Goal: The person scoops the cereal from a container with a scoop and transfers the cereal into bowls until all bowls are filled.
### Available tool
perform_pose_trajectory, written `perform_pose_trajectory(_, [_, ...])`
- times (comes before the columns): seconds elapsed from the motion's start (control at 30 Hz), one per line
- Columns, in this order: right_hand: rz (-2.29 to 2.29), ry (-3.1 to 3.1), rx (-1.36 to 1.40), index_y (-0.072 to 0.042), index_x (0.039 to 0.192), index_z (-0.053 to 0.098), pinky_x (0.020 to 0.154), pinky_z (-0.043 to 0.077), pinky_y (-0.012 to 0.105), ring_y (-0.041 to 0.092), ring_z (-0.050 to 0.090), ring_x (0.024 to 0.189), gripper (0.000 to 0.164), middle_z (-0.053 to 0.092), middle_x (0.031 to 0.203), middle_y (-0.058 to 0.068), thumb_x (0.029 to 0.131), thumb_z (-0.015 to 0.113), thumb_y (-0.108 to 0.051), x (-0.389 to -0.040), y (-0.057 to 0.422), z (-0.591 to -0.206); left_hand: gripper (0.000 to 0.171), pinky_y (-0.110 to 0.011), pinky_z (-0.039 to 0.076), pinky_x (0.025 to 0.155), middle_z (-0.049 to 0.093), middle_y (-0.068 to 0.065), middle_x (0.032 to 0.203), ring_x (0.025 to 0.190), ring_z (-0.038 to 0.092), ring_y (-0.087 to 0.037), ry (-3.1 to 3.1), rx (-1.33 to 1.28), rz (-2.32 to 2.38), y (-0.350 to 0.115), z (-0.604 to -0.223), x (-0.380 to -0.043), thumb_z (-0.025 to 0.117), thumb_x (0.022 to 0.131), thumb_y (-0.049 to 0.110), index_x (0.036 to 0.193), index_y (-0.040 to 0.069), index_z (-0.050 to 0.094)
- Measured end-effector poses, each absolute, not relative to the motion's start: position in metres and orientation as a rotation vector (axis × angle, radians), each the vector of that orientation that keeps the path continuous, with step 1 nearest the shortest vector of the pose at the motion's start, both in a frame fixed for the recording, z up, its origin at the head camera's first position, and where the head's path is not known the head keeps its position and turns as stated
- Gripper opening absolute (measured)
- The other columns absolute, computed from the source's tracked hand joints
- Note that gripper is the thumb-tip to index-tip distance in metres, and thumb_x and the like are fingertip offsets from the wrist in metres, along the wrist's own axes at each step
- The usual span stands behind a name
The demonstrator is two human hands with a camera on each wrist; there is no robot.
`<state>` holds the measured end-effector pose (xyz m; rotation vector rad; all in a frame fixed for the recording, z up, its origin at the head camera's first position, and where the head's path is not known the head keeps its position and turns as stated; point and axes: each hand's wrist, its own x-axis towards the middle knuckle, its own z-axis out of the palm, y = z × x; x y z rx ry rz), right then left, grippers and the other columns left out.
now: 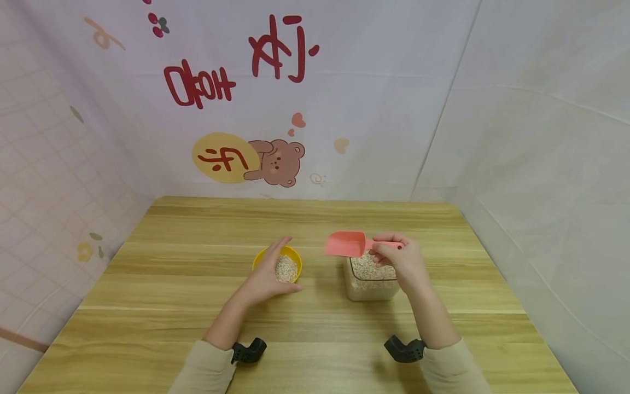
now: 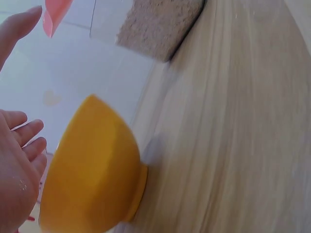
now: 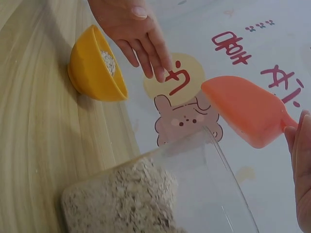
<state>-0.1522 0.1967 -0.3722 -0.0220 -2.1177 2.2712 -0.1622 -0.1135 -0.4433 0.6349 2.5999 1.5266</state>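
My right hand [image 1: 404, 261] pinches the handle of a pink scoop [image 1: 346, 244], held above a clear square container [image 1: 370, 293] of oat flakes. In the right wrist view the scoop [image 3: 245, 109] hangs higher than the container's rim. Left of it stands a yellow bowl [image 1: 298, 257] with oat flakes [image 1: 285, 270] in it. My left hand [image 1: 266, 279] reaches over the bowl's near left side, thumb and fingers spread apart and nothing held. The left wrist view shows the bowl's outer wall [image 2: 92, 170] beside the open palm [image 2: 17, 170].
The wooden table [image 1: 197, 235] runs back to a hanging white cloth [image 1: 374, 82] printed with a bear and red characters. A pale cloth also borders each side. Dark wrist mounts [image 1: 249, 350] sit at both sleeve cuffs.
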Motion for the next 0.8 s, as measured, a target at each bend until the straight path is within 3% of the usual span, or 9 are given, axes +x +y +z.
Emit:
perform_pose_trajectory(0.27, [2.262, -2.096, -0.054, 0.005, 0.093, 0.067, 0.052, 0.053, 0.024, 0.013, 0.062, 0.054, 0.008, 0.068, 0.069, 0.009, 0.085, 0.066, 0.007, -0.147, 0.216, -0.369, 0.111, -0.057, 0.021, 0.108, 0.013, -0.002, 0.157, 0.142, 0.014, -0.025, 2.559, 0.68, 1.525, -0.089, -0.442, -0.16, 0.087, 0.067, 0.042, 0.152, 0.032, 0.018])
perform_pose_trajectory(0.6, [2.175, -2.168, -0.058, 0.002, 0.093, 0.067, 0.053, 0.055, 0.027, 0.013, 0.063, 0.054, 0.008, 0.068, 0.069, 0.007, 0.085, 0.066, 0.004, -0.143, 0.236, -0.368, 0.11, -0.055, 0.022, 0.108, 0.015, -0.005, 0.157, 0.141, 0.017, -0.023, 2.517, 0.741, 1.546, -0.057, -0.442, -0.16, 0.086, 0.068, 0.04, 0.153, 0.03, 0.018])
perform_pose_trajectory(0.8, [2.055, -2.265, -0.062, 0.009, 0.098, 0.065, 0.055, 0.056, 0.03, 0.015, 0.065, 0.057, 0.016, 0.069, 0.071, 0.008, 0.085, 0.068, -0.001, -0.143, 0.246, -0.369, 0.109, -0.053, 0.023, 0.109, 0.016, -0.004, 0.157, 0.141, 0.016, -0.022, 2.504, 0.748, 1.546, -0.039, -0.444, -0.162, 0.087, 0.067, 0.034, 0.153, 0.029, 0.019])
